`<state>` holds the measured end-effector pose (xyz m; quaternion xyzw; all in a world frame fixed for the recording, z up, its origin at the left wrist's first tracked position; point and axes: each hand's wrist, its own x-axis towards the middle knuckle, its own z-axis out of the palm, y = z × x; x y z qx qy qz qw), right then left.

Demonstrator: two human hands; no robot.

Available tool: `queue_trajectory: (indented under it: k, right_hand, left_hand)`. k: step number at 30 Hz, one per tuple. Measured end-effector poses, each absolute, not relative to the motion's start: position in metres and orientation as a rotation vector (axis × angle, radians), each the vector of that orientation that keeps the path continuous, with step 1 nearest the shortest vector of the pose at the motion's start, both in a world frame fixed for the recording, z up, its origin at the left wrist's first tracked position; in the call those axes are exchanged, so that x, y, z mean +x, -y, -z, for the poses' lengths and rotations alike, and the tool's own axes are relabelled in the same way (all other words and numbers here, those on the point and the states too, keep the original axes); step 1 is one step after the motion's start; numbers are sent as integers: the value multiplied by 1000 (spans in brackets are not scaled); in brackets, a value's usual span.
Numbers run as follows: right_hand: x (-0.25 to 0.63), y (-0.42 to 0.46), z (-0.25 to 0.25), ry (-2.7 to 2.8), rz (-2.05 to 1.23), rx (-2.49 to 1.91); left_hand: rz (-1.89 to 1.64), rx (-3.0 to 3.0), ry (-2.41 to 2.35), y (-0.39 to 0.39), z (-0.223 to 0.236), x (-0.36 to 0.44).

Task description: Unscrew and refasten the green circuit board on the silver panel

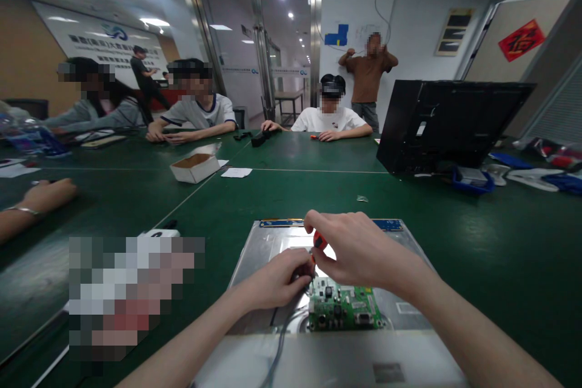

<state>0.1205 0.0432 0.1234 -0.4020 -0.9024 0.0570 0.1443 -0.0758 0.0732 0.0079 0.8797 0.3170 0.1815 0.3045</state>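
My right hand [359,248] reaches over the back of a silver display panel [248,257], its fingers wrapped round the red-and-black handle of a screwdriver [320,241]. The tool points downward, and its tip is hidden. Just left of it, my left hand [277,276] is closed, with the fingertips pinched by the screwdriver's lower end; what they hold is concealed. Below both hands a green circuit board [343,309] lies on the panel, with grey cables [282,339] at its left. A narrow blue circuit strip [386,225] runs along the panel's far edge.
A large black monitor [445,127] stands at the right rear of the green table [500,254]. An open white box [195,168] sits left of centre. Another person's hand [50,194] rests at the left, and several people sit opposite. A blurred-out item [131,291] lies near my left arm.
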Motion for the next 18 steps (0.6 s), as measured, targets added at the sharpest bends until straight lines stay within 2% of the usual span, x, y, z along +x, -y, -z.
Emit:
queue_trajectory:
  k: [10, 18]
  right_hand:
    - [121, -51, -115, 2574, 105, -1221]
    - [118, -49, -117, 2581, 7, -1223]
  left_hand:
    - [-446, 2369, -813, -72, -15, -73]
    - [-438, 2339, -847, -73, -11, -75]
